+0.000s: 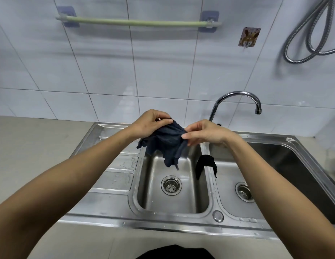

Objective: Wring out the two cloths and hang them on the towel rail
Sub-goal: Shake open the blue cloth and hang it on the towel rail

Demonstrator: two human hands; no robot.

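Bare forearms are stretched over the steel sink (pixel 114 217); a crumpled, dark blue cloth (pixel 167 144) is pinched by left hand (pixel 150 124) and right hand (pixel 204 134) fingertips above the left basin. A black cloth (pixel 205 163) is draped over the divider.

Shower hose (pixel 310 34) cut off top-right.

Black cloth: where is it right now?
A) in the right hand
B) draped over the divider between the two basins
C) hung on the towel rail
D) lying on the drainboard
B: the black cloth hangs over the sink divider, while both hands hold the dark blue cloth.
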